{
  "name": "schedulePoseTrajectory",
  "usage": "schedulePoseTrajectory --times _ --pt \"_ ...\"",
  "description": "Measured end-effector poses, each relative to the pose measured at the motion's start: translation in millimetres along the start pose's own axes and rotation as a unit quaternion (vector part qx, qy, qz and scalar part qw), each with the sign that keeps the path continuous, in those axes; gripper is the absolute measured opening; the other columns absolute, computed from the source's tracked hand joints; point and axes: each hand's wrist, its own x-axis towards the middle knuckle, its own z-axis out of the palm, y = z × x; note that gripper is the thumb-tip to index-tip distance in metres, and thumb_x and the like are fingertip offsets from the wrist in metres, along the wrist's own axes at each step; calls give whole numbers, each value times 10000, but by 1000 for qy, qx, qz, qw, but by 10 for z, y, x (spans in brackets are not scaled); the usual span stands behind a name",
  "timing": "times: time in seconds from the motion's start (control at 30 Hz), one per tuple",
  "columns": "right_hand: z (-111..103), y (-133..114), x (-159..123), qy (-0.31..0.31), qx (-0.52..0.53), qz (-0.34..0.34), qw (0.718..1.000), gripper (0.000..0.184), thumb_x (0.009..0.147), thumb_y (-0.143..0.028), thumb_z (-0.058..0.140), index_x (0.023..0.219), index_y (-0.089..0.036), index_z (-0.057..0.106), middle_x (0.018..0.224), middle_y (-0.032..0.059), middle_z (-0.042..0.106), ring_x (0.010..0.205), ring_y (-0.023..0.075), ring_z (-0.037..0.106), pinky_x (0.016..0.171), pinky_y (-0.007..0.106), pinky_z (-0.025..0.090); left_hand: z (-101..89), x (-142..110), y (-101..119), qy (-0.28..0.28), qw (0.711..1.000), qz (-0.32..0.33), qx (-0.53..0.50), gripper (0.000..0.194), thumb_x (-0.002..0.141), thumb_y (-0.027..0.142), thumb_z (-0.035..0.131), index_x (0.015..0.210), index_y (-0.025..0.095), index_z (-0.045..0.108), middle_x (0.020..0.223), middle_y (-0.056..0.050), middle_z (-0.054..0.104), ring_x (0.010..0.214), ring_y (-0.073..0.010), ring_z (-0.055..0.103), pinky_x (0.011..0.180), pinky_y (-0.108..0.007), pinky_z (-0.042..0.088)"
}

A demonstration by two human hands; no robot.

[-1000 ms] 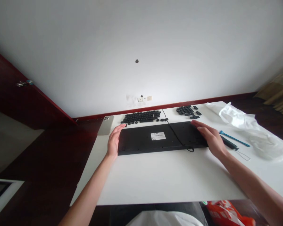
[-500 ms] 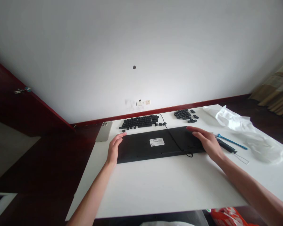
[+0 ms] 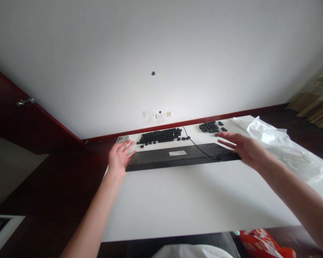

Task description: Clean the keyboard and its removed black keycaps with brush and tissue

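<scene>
Black keyboard panel (image 3: 153,160) between 2 hands, its label side facing up.
The left hand (image 3: 118,159) and the right hand (image 3: 247,147) are at its 2 ends with fingers spread wide, not closed around it; whether they touch it, I cannot tell. The panel is at the middle of the white worktop (image 3: 177,204); I cannot tell if it is flat or slightly tilted. As I judge, the keycaps are already off, gathered in a left group (image 3: 161,135) and a right group (image 3: 209,127) behind it; what is left inside remains hidden. A cable (image 3: 200,148) crosses the panel and may get in the way. A phone (image 3: 122,138) is partly behind the left hand, and white plastic wrapping (image 3: 270,132) lies beyond the right forearm.
</scene>
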Motion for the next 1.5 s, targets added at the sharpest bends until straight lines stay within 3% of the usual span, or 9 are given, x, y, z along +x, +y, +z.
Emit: schedulePoseTrajectory --times 0.23,0.43,0.53,0.7,0.87,0.97,1.2,1.33,1.5 --pt "-13 -601 76 -68 2 28 997 247 904 -506 676 1019 -310 774 1377 75 713 1267 426 668 954 599 642 119 57 279 95 993 -66 -24 104 730 204 615 771 222 521 1128 -34 723 1244 -372 675 1112 -798 361" --pt "62 -648 -131 -125 -145 -131 973 730 710 -673 875 1362 -397 698 1525 25 613 1358 403 600 1110 516 551 96 64 287 95 992 -75 -25 135 722 183 621 803 221 521 1022 -36 709 1217 -401 674 1046 -874 337" --pt "84 -594 -180 -109 -303 -166 932 653 725 -663 863 1307 -393 740 1359 23 721 1207 388 685 956 484 615 49 103 295 100 992 -77 -28 133 715 177 611 775 220 502 1012 -37 713 1213 -406 677 1050 -870 341" --pt "120 -517 -78 -45 -425 -152 891 523 786 -771 728 1091 -354 814 896 22 781 717 283 690 652 438 573 85 113 250 13 997 -78 -11 92 790 313 625 820 225 624 1131 -102 749 1193 -390 688 1043 -715 474" --pt "74 -412 196 -40 -426 -147 892 491 801 -746 736 1060 -336 812 971 15 796 870 318 718 772 464 590 144 116 98 -110 992 -1 56 431 864 579 659 956 173 772 1199 -153 761 1169 -358 684 959 -494 560" --pt "60 -352 307 -32 -403 -153 902 484 832 -718 732 1116 -332 795 1045 14 799 939 315 730 859 473 592 108 187 -18 -131 979 102 120 420 828 594 766 945 192 800 1190 -120 768 1241 -329 644 1059 -416 494" --pt "108 -297 163 -22 -335 -198 921 583 907 -681 688 1376 -334 668 1320 46 734 1220 325 675 1022 474 562 53 264 -156 -117 978 141 96 356 785 534 857 892 198 807 983 -55 744 1017 -240 664 920 -333 506" --pt "-178 -213 48 -9 -308 -219 926 524 1016 -655 537 1450 -370 600 1479 29 644 1310 274 638 1066 407 556 53 279 -172 -95 979 160 87 417 770 580 860 899 189 796 948 -56 738 956 -226 669 890 -327 514" --pt "-1045 -178 -112 164 -417 -200 871 464 975 -608 591 1277 -285 731 1311 111 721 1074 279 723 935 391 565 26 307 -166 -82 981 157 74 432 745 579 878 890 182 788 956 -54 731 961 -222 665 888 -317 513"
